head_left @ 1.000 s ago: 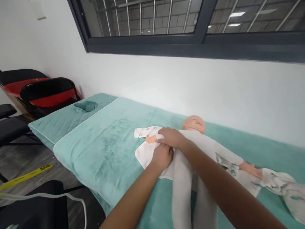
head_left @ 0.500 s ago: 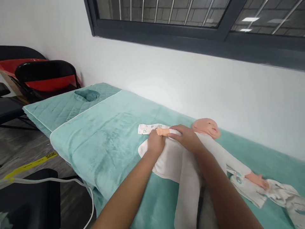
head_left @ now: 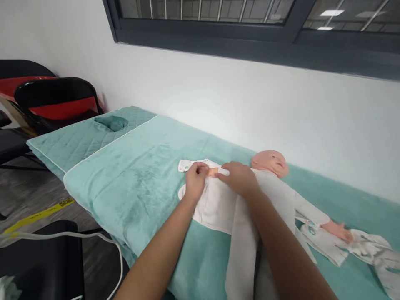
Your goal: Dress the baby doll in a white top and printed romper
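Note:
A baby doll [head_left: 271, 163] in white clothing lies on its back on the green bed cover, head toward the wall. My left hand [head_left: 196, 178] is closed, its fingers pinched round the end of the doll's forearm [head_left: 213, 171], so the doll's hand there is hidden. Farther up the same arm, my right hand [head_left: 240, 177] grips it at the white sleeve. A white garment [head_left: 215, 202] lies spread beneath that arm, and its patterned sleeve [head_left: 184, 166] sticks out past my left hand. The doll's other arm, with a bare hand [head_left: 339, 231], stretches out to the right.
More printed white cloth [head_left: 373, 250] lies by the doll's far hand. The green bed cover [head_left: 131, 179] runs left to a quilted part with a face hole [head_left: 111, 123]. Black and red chairs [head_left: 59, 104] stand beyond; a white cable [head_left: 93, 236] hangs at lower left.
My left hand has turned and moved slightly up and left, covering the doll's hand that showed before. My right hand still grips the same arm. The view has shifted slightly.

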